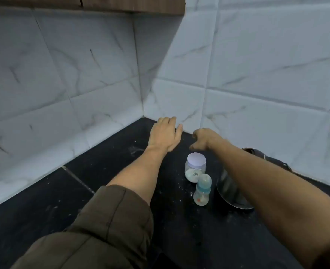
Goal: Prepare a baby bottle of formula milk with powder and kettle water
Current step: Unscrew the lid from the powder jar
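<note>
Black countertop (102,171) carrying powder jar (195,167), baby bottle (203,191), steel kettle (230,189); left hand (165,134) hovering flat-fingered, right hand (204,139) hanging loosely curled, both gripping nothing.

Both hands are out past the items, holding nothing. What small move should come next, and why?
Probably draw the right hand back onto the baby bottle to uncap it: it stands capped beside the powder jar, whose lid is on, and both that hand and the left hand hover empty beyond them.
</note>
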